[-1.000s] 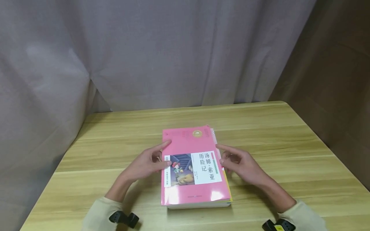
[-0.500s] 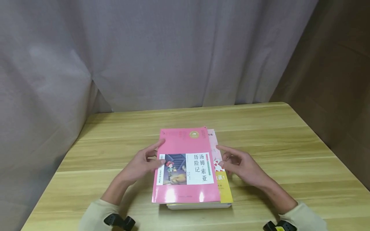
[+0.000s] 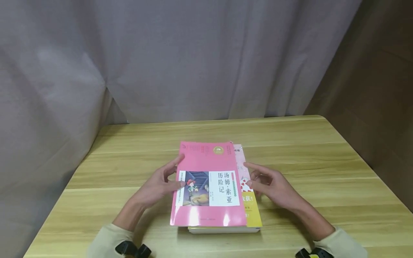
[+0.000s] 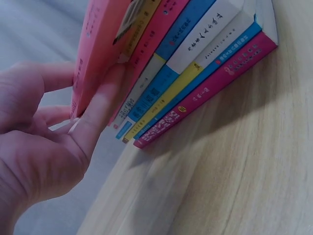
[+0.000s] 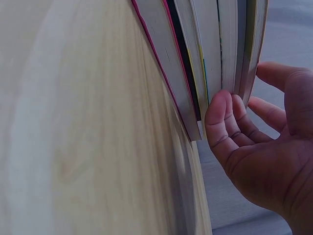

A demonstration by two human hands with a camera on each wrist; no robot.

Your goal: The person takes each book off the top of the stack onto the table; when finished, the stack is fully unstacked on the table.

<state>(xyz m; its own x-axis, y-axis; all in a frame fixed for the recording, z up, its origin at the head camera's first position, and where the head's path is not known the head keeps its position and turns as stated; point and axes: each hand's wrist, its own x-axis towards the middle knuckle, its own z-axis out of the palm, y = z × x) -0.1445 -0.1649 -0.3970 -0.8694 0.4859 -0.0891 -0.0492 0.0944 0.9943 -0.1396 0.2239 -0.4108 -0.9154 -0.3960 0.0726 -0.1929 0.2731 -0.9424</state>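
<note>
My left hand grips a pink paperback book by its left edge, thumb on the cover. A long finger reaches under it in the left wrist view. The book lies shifted left over a stack of books, whose colored spines show there. Beneath its right side a pink and yellow book peeks out. My right hand holds the stack's right side, thumb and forefinger at the upper edge. Curled fingertips press the page edges in the right wrist view.
The stack stands on a light wood-grain table. Behind the table hangs a grey curtain, with a darker brown cloth on the right. Dark wrist devices sit at both pale sleeves.
The pink book has slid left with my left hand, uncovering a strip of the pink and yellow book below. My right hand has stayed at the stack's right side.
</note>
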